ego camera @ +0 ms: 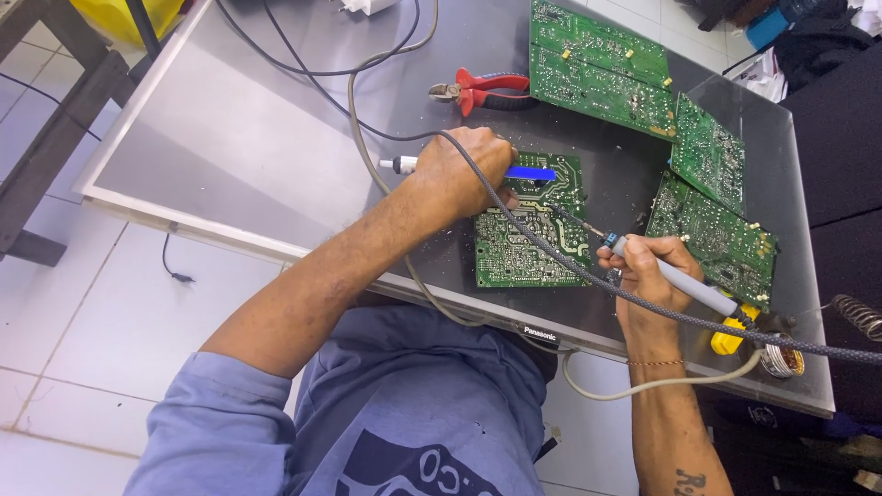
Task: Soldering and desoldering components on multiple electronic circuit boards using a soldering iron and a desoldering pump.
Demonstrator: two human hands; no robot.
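A green circuit board (528, 243) lies solder side up on a grey flat panel (257, 138) used as a work surface. My left hand (459, 170) is closed around a blue and white desoldering pump (528, 173), its blue end over the board's top edge. My right hand (648, 266) grips a grey soldering iron (680, 285) like a pen. Its thin tip (570, 219) touches the board's right part. A braided cable (551, 257) runs from under my left hand across the board and past my right wrist.
Red-handled cutting pliers (482, 90) lie behind my left hand. Three more green boards (597, 64) (707, 152) (712, 234) lie at the back right. A solder spool (781, 358) and a yellow object (730, 338) sit near the panel's right front edge. Cables (312, 73) cross the back.
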